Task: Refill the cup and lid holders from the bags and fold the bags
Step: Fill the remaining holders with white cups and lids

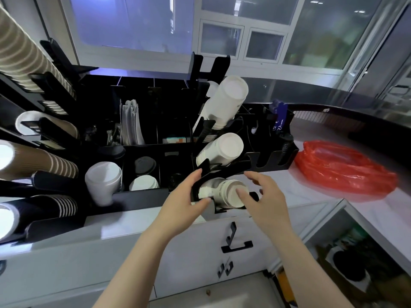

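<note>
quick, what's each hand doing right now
Left hand: open, fingers against the white cup stack.
Right hand: open, fingertips at the stack's end.

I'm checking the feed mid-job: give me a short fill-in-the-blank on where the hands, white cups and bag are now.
1. Both hands work at the ____ of the three white cup stacks.
2. The bag on the counter is ____ in colour.
3. The bag lies to the ____ of the black holder.

Missing words: lowest; red; right
</note>
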`<state>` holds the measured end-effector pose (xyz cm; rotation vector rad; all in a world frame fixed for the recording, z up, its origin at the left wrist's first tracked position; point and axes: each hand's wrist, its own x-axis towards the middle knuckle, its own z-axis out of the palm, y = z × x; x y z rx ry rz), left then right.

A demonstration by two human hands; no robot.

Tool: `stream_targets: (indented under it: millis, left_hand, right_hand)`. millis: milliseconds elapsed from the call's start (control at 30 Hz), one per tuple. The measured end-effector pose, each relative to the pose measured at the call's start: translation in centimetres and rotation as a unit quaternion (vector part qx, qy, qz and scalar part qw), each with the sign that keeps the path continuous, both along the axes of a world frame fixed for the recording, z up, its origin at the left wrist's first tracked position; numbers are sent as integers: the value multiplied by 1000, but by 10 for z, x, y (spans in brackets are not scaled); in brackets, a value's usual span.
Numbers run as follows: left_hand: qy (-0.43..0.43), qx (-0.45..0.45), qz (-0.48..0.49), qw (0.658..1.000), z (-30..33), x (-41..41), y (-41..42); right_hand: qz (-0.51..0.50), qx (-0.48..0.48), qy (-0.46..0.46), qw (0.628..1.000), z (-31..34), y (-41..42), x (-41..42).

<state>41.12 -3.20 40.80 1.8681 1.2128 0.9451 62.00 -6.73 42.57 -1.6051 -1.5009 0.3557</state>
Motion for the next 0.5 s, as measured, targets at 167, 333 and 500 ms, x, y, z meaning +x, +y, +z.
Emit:
stream_targets:
  millis: [167,333,500]
  left_hand:
    - [-41,26,15,999,13,1,15]
    - [-58,61,44,995,31,6,45]
    - [-104,86,67,989,52,21,90]
  right_hand:
    - [8,55,42,998,26,16,0]
    - [34,95,104,989,49,53,10]
    - [65,120,145,980,68,114,28]
